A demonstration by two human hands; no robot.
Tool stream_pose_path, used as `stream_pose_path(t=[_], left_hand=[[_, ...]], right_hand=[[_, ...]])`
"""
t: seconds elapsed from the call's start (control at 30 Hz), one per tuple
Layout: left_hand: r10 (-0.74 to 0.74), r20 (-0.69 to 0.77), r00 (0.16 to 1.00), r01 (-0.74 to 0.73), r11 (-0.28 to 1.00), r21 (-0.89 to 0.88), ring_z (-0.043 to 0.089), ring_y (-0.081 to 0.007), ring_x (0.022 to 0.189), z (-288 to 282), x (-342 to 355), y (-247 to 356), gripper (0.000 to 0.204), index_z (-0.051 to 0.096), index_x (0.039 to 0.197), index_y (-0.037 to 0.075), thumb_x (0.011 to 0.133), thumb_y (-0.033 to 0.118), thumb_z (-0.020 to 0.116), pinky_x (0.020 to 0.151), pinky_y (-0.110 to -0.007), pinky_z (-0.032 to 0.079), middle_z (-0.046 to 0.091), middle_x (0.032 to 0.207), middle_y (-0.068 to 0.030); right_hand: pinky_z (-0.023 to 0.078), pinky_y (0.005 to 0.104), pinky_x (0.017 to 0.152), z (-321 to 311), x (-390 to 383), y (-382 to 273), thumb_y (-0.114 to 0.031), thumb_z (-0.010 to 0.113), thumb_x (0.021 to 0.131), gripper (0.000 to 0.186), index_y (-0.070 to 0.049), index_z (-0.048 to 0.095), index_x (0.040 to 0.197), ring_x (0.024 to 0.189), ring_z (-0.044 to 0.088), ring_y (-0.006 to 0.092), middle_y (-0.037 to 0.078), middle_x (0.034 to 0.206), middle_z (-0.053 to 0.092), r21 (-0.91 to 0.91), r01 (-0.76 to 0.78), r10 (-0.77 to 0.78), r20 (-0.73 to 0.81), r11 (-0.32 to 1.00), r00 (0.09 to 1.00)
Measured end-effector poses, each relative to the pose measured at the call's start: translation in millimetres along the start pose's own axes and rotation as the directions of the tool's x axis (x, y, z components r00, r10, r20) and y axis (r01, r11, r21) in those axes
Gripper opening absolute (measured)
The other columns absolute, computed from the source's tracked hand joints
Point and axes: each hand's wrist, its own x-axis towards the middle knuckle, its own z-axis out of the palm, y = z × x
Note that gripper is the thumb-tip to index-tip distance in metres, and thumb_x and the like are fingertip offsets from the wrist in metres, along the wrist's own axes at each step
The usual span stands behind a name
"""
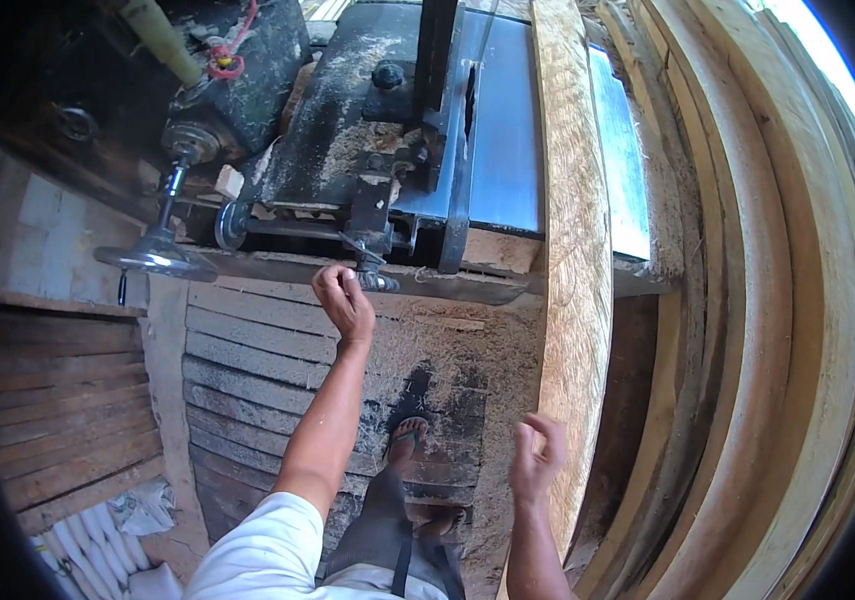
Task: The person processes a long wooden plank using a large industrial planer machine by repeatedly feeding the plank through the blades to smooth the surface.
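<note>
At the front of the saw-like machine, my left hand (344, 303) is closed, its fingers curled beside a small metal knob (379, 283) at the end of the fence bracket (371, 210). Whatever those fingers hold, if anything, is hidden. A long, rough wooden board (575, 210) lies across the right side of the bluish metal table (507, 130) and runs back toward me past its front edge. My right hand (537, 455) is at the board's left edge, fingers loosely bent and thumb apart, with nothing visible in it. Contact with the board I cannot tell.
Long planks (747, 300) are stacked along the right. A chrome handwheel (155, 262) sticks out at the left of the machine. Sawdust covers the slatted wooden floor (267, 350) around my feet. White sacks (97, 545) lie at the lower left.
</note>
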Motion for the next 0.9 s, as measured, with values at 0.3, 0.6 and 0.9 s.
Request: stream_pose_path(t=[0.3,0.6,0.9], left_hand=[[-0.711,0.335,0.618,0.717,0.335,-0.611,0.051,-0.0183,0.066,34,7,-58,0.013,0.051,0.067,0.005,0.075,0.015,0.051,0.062,-0.035,0.04,0.052,0.073,-0.0037],[-0.225,0.331,0.916,0.201,0.974,0.106,0.051,-0.0288,0.073,8,17,5,0.025,0.051,0.061,-0.003,0.076,0.016,0.059,0.066,-0.042,0.038,0.054,0.073,-0.0155],[-0.496,0.436,0.751,0.622,0.753,-0.215,0.031,-0.011,0.055,21,18,-16,0.025,0.038,0.053,0.002,0.07,0.011,0.054,0.051,-0.034,0.025,0.032,0.052,-0.0005]], right_hand=[[0.047,0.0394,0.089,182,83,-20,-0.031,0.06,0.09,0.043,0.0,0.055,0.119,0.106,0.059,0.0318,0.021,0.115,0.059,0.186,-0.194,0.12,0.349,0.963,0.929],[0.045,0.0425,0.087,41,103,10,-0.02,0.069,0.081,0.031,-0.002,0.062,0.104,0.096,0.058,0.0323,0.017,0.101,0.063,-0.228,-0.005,-0.051,-0.242,0.974,0.969],[0.044,0.0459,0.087,-44,100,68,-0.063,0.059,0.08,0.066,-0.002,0.061,0.107,0.098,0.06,0.0425,0.025,0.098,0.065,-0.377,-0.617,0.672,0.02,0.691,0.74]])
